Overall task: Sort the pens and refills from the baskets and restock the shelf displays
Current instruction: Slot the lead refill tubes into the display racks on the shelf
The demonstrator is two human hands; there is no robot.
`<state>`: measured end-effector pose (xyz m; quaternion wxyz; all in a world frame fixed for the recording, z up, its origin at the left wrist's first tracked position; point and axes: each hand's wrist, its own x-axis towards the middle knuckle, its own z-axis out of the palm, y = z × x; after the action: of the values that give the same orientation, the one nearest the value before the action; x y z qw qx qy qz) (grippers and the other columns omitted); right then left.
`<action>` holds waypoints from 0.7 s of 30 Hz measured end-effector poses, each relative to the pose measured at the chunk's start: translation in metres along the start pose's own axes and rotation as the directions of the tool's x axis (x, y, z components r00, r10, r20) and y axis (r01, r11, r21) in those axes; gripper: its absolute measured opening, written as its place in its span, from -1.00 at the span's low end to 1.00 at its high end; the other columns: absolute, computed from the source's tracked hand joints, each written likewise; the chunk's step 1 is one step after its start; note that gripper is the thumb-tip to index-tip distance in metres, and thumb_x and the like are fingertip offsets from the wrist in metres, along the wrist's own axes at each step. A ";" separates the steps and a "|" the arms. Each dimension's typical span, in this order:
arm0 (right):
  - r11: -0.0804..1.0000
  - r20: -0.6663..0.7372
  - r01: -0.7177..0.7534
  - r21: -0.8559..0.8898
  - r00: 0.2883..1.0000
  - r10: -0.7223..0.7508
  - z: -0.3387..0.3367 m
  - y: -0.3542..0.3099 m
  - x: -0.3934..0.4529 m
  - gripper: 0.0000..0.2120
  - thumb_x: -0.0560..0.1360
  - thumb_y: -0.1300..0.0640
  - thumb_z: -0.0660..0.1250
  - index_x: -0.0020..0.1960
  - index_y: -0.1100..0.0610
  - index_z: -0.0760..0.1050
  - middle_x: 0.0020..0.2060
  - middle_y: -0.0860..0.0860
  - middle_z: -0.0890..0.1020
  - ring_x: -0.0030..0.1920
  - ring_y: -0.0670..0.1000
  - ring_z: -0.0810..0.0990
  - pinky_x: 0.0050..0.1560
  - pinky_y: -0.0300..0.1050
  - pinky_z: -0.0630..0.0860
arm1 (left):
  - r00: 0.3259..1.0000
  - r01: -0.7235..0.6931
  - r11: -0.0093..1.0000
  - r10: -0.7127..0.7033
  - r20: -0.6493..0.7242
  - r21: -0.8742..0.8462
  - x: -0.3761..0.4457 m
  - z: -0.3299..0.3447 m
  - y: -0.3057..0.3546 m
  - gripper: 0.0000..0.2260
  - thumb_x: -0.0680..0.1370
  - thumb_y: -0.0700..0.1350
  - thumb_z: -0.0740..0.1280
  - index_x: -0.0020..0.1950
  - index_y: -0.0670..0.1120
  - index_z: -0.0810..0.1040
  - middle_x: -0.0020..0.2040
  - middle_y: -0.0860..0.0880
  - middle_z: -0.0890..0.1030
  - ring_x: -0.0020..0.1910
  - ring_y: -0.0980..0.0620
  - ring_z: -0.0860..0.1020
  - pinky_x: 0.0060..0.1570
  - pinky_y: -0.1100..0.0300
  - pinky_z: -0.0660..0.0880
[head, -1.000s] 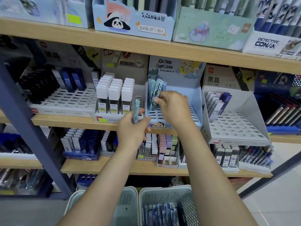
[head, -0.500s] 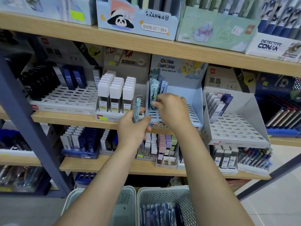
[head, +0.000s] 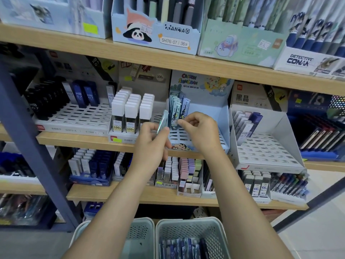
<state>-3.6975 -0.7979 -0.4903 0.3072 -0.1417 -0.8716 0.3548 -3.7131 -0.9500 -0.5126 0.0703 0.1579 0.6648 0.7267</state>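
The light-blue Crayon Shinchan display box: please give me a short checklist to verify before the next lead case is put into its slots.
1. Light-blue Crayon Shinchan display box has free slots: ok, many openings in its grid are bare.
2. Next piece ready: ok, the left hand holds a pale translucent lead case upright.
3. Right hand free to take it: cannot tell, its fingertips pinch at a printed case in the front of the row.
4. That row stands straight: ok, the cases lean back together.
5. Supply left: ok, the pale-green perforated plastic basket below holds dark-blue packs.
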 end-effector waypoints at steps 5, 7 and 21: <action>0.997 0.004 0.000 0.071 1.000 -0.001 0.005 -0.003 0.000 -0.87 0.52 0.01 0.45 -0.12 0.07 0.61 -0.33 -0.13 0.56 -0.31 -0.17 0.47 -0.18 -0.15 0.50 | 0.998 0.046 0.997 -0.043 0.041 -0.063 -0.006 -0.004 0.001 -0.89 0.67 -0.10 0.28 0.01 -0.13 0.47 -0.28 -0.08 0.63 -0.49 -0.02 0.55 -0.56 0.23 0.34; 0.998 0.018 -0.001 0.063 1.000 -0.001 0.010 -0.004 0.001 -0.86 0.53 0.02 0.44 -0.12 0.08 0.62 -0.31 -0.11 0.58 -0.29 -0.16 0.49 -0.18 -0.15 0.50 | 0.997 0.061 0.994 -0.057 0.048 -0.095 -0.008 -0.006 0.002 -0.89 0.65 -0.10 0.30 0.06 -0.13 0.53 -0.28 -0.07 0.63 -0.46 0.00 0.57 -0.52 0.19 0.38; 0.999 -0.029 0.018 -0.032 0.999 -0.019 0.000 -0.008 0.002 -0.92 0.54 0.10 0.42 -0.07 0.10 0.64 -0.30 -0.18 0.55 -0.25 -0.17 0.51 -0.09 -0.13 0.51 | 0.985 0.124 0.980 -0.102 0.139 -0.158 -0.004 -0.011 0.006 -0.79 0.69 -0.18 0.18 0.22 -0.16 0.58 -0.24 -0.02 0.66 -0.31 0.08 0.59 -0.40 0.25 0.39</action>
<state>-3.6996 -0.8029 -0.4839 0.3210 -0.1437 -0.8737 0.3360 -3.7120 -0.9626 -0.5077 0.1676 0.1604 0.6040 0.7625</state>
